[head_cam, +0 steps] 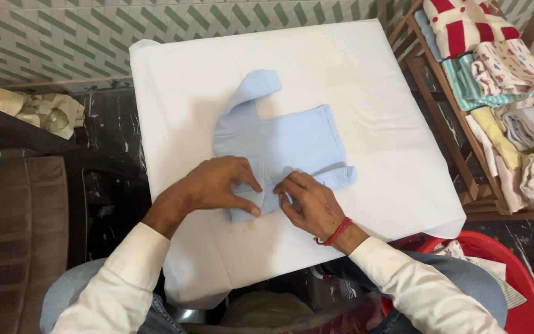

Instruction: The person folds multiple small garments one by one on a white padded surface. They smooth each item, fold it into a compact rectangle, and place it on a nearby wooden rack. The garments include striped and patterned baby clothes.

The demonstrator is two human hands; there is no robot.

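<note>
While both my grips pinch the blue garment [285, 148] hem at the worktop's [366, 80] near edge, left hand [217, 185] and right hand [307, 201] side by side, its body runs away toward the far edge.

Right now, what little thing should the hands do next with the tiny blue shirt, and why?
Probably press the near fold flat. The left hand and right hand both pinch the near edge of the small light-blue soft cloth baby shirt, which lies on the white cloth-covered table. One sleeve sticks out toward the far side and the other lies by the right hand, so the fold looks unfinished.
</note>
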